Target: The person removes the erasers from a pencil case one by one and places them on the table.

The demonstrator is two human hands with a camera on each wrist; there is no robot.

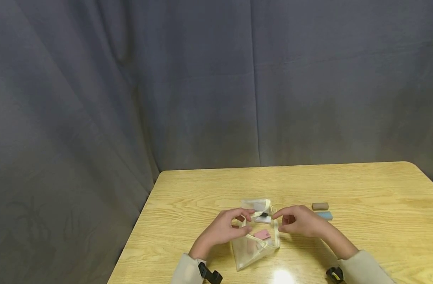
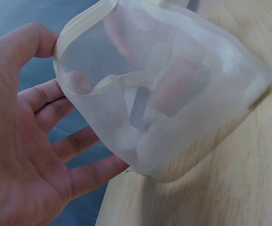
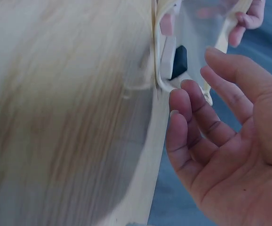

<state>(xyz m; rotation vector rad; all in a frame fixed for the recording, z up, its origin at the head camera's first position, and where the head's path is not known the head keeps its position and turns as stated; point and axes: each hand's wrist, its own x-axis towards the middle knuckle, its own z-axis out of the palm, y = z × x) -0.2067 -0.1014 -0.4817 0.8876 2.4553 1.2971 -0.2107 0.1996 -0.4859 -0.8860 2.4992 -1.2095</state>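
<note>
A white mesh pouch (image 1: 245, 256) with a cream trim stands tilted on the table, its mouth spread. My left hand (image 1: 225, 227) holds the pouch's rim, thumb and fingers at the edge in the left wrist view. Inside are a pink block (image 1: 262, 234), a white block (image 1: 263, 220) and a small black piece (image 3: 179, 62); the mesh partly veils them. My right hand (image 1: 302, 221) is at the opposite side of the mouth, fingers loosely bent, with nothing between thumb and fingertips. Its fingertips (image 3: 187, 85) are close to the trim; contact is unclear.
Right of the pouch, beyond my right hand, a brown block (image 1: 320, 206) and a light blue block (image 1: 324, 215) lie on the wooden table (image 1: 188, 189). A grey curtain (image 1: 202, 86) hangs behind the table and along its left side.
</note>
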